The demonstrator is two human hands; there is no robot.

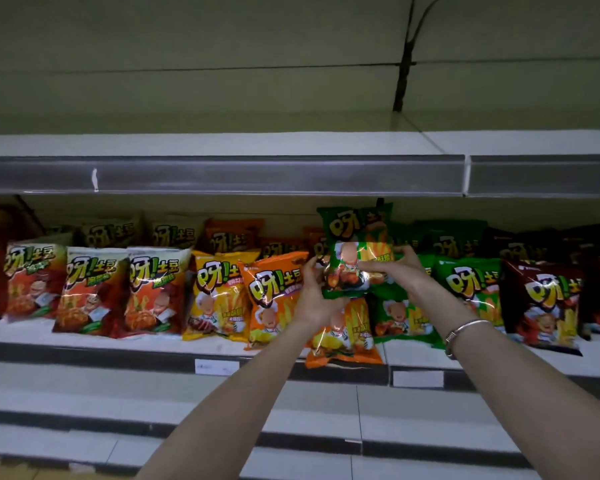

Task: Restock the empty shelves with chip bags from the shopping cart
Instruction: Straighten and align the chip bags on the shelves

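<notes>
A: Where does the head view sit?
B: On the person's head, facing the stocked shelf (118, 344) squarely, near enough that both outstretched forearms (243, 386) reach it.
A: And the framing?
B: Upper shelf (222, 143) toward twelve o'clock; forearms enter from six o'clock.

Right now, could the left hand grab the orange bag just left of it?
Probably not yet. The left hand grips the green bag along with the right hand. The orange bag sits close with nothing between, so it likely could after letting go.

A shop: shelves (222, 174) stocked with chip bags (94, 289).
</notes>
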